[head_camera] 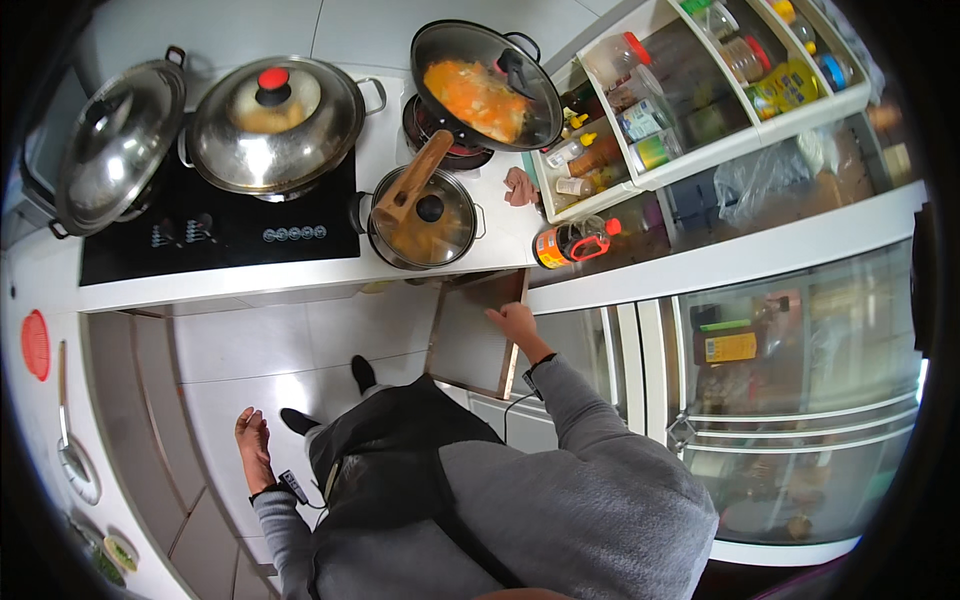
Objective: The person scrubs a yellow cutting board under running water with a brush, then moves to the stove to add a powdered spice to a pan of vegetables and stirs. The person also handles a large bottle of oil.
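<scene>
My right hand [517, 324] is at the edge of a cabinet door [472, 330] that stands ajar below the counter. Its fingers curl at the door's edge and the thumb sticks out; whether they grip it is hard to see. Over the floor at the left hangs my left hand [253, 442], empty, with loosely bent fingers. Above the door, a glass-lidded pot [457, 244] sits by the counter's front edge, with a wooden handle [416, 176] reaching over its lid. That handle belongs to a black wok [551, 131] whose glass lid [480, 49] covers orange and pale food.
A large lidded steel wok [217, 161] and another domed steel lid [112, 150] occupy the black cooktop [315, 210]. To the right are a soy-sauce-like bottle [559, 244], a crumpled cloth [519, 187], and a white rack [757, 135] of jars. A spatula [63, 397] lies on the left counter.
</scene>
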Demonstrator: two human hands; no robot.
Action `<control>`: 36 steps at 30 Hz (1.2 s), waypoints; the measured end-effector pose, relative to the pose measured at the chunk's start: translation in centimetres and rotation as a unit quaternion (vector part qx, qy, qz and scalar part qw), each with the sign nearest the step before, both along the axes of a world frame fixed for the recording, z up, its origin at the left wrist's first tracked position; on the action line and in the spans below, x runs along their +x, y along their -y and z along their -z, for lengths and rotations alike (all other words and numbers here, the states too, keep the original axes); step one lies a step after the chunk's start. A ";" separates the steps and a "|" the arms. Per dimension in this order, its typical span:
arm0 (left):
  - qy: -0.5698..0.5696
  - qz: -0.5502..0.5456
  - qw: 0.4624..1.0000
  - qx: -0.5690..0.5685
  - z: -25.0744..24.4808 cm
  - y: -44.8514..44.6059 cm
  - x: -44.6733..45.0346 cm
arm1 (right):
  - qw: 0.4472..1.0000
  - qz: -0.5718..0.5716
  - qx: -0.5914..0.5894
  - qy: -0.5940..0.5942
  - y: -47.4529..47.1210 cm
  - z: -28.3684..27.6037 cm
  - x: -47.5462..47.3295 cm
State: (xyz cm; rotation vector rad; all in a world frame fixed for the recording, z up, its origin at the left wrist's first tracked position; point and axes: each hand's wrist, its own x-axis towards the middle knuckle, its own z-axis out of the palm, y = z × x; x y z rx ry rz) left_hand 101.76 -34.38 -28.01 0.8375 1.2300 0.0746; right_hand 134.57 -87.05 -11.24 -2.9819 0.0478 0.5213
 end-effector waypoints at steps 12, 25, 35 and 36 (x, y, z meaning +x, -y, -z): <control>0.032 -0.143 0.988 0.055 1.9 -3.9 -11.4 | 0.988 0.018 0.148 0.051 9.9 11.6 -13.6; 0.061 0.426 0.816 0.385 -8.8 -12.8 3.7 | 0.814 0.449 0.368 -0.015 5.5 12.9 -24.4; 0.015 0.218 0.975 -0.027 -7.0 -8.6 16.1 | 0.700 0.596 0.394 -0.011 -0.4 11.0 -43.2; 0.050 0.347 0.936 0.044 -5.9 -8.9 14.8 | 0.723 0.601 0.340 -0.023 -0.6 10.5 -45.4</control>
